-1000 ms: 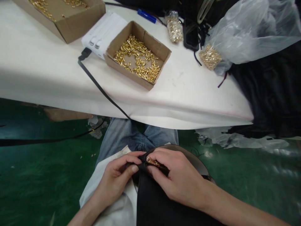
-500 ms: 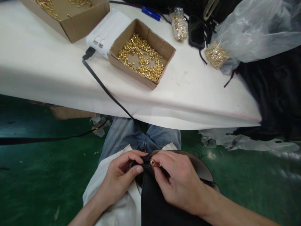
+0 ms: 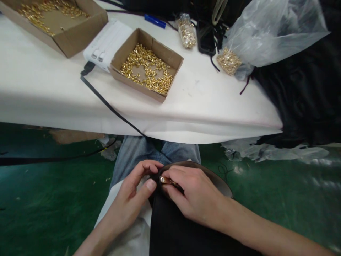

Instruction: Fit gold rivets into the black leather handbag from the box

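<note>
Bench with smooth white cover stretches across the upper part of the view. Below it, over a lap in blue jeans, lies black smooth material, with a rounded dark edge on the right.

Two bare hands meet above this material. The right hand comes from the lower right, its back facing up and its fingers bent towards the left hand. The left one comes from the lower left; its forefinger is arched forward and its thumb lies apart, both at the material's edge. Whether they pinch it, I cannot tell.

On the bench are one large clear plastic bag and two open brown cardboard boxes, the near box and the far box. Then I count one white flat block with two ports, one black phone-like device, one small clear packet and one blue pen-shaped stick.

Smallest are gold-coloured metal pieces, too many to count, in both boxes, bag and packet. At least one gold-coloured round-ended piece is clamped between right thumb and forefinger, just beside the left fingers.
</note>
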A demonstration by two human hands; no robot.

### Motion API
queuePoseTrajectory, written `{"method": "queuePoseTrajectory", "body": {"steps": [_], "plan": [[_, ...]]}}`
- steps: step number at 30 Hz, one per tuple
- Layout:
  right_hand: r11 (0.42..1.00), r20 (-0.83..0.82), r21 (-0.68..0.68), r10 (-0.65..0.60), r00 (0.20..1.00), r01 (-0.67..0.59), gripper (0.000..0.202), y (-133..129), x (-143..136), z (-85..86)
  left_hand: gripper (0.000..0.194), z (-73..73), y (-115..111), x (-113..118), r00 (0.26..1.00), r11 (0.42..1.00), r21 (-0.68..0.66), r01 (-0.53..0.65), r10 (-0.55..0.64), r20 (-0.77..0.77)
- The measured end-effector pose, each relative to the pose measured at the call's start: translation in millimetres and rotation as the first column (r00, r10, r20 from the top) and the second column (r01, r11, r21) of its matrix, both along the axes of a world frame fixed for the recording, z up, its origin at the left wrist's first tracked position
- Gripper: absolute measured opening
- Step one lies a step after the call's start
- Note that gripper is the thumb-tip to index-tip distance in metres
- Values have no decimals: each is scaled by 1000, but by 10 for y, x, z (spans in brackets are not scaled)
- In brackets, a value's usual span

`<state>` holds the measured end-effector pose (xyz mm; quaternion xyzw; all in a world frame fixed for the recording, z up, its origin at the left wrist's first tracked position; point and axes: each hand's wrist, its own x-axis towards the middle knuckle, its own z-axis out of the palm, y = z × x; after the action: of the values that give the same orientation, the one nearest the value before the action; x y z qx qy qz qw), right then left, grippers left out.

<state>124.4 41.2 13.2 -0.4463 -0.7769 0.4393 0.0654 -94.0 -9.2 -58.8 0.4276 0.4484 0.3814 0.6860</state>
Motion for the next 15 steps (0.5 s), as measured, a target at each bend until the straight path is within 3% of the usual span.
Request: {"method": "queuePoseTrajectory", "body": {"steps": [3, 6, 15], "plan": [[999, 35, -32, -24, 999, 25, 9, 11, 57, 60, 38, 33, 57, 44, 994, 995, 63, 74, -69, -83], [999, 2, -7, -50, 999, 50, 9, -20, 90, 54, 40, 54, 81, 60, 983, 986, 97, 137, -124, -134], [953, -171, 290, -41, 984, 90, 14, -208, 45, -221, 50, 206, -35, 165, 975, 986, 96, 136, -117, -189]]}}
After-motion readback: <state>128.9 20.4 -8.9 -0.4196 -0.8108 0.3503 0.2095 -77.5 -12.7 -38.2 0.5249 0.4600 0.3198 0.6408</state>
